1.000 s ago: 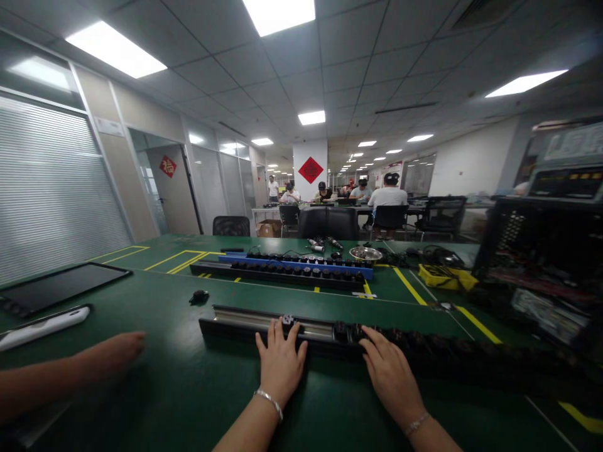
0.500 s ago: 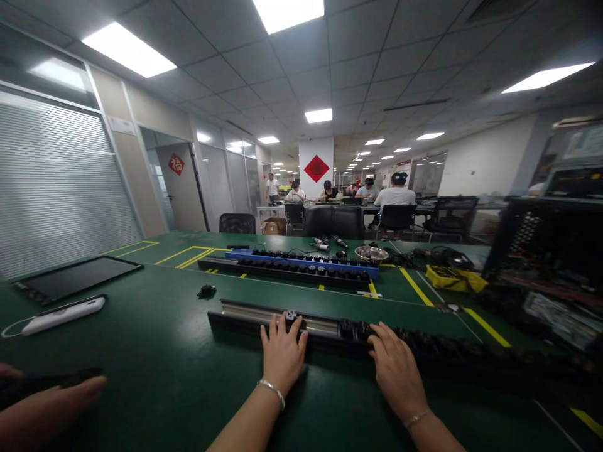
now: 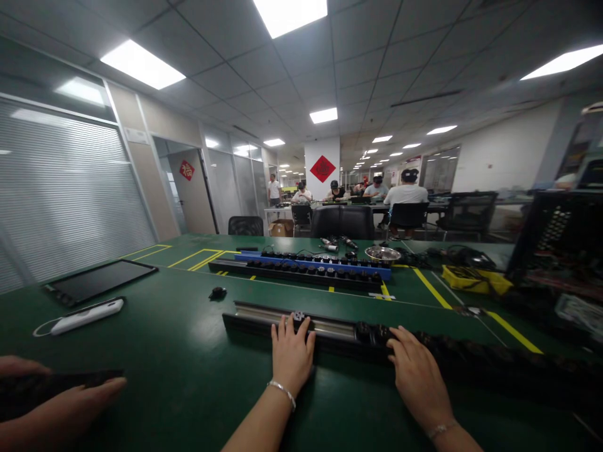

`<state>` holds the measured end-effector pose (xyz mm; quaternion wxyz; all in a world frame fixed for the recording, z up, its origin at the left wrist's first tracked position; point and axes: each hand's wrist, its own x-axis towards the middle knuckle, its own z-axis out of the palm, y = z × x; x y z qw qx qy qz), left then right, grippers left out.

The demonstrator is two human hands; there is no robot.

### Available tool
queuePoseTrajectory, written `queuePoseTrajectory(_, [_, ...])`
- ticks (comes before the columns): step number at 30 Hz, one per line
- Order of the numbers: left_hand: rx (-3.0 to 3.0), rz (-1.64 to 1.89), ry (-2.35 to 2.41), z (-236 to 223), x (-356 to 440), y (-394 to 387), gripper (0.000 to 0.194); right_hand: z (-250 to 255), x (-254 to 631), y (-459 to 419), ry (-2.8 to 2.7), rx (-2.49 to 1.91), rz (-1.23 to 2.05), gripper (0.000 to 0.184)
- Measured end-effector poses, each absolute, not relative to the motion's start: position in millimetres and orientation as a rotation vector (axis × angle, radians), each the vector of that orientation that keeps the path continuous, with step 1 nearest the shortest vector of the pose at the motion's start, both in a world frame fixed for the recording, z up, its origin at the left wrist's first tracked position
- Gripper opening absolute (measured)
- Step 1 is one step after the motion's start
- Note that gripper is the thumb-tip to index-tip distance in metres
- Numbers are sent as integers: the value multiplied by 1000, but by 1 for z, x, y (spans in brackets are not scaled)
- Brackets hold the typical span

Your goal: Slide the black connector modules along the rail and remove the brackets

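Note:
A long black rail (image 3: 257, 319) with a shiny metal inner channel lies across the green table in front of me. My left hand (image 3: 291, 351) rests over its near edge, fingers spread. The fingertips touch or nearly touch a small black block with a light top (image 3: 299, 317) in the channel. Farther right, my right hand (image 3: 418, 370) lies with stretched fingers against the row of round black pieces (image 3: 362, 330) sitting in the rail. The undersides of both hands are hidden. The rail's right end fades into dark blur.
Behind stand a blue rail (image 3: 320, 263) and a black rail (image 3: 264, 271) with similar pieces. A small black part (image 3: 217, 293), white power strip (image 3: 89, 317), dark flat panel (image 3: 103, 280), metal dish (image 3: 382, 253) and yellow tray (image 3: 471, 280) surround them. Another person's hands (image 3: 70, 402) hold a dark object at left.
The whole view has shifted, so things appear farther right. Both my hands keep about the same places on the rail. The other person's hands show more fully at left.

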<state>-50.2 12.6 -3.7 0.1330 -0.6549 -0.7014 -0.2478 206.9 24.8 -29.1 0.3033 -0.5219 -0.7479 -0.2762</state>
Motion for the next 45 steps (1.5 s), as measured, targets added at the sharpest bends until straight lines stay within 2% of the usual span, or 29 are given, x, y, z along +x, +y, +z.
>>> queuePoseTrajectory(26, [-1845,-690,-2040,-4,-65,18,39,-33,205,25,-1912,-1412,-531,22])
queuePoseTrajectory(45, [-1796,-758,-2103,1,-79,23,36,-28,204,20,-1917,-1419,-529,20])
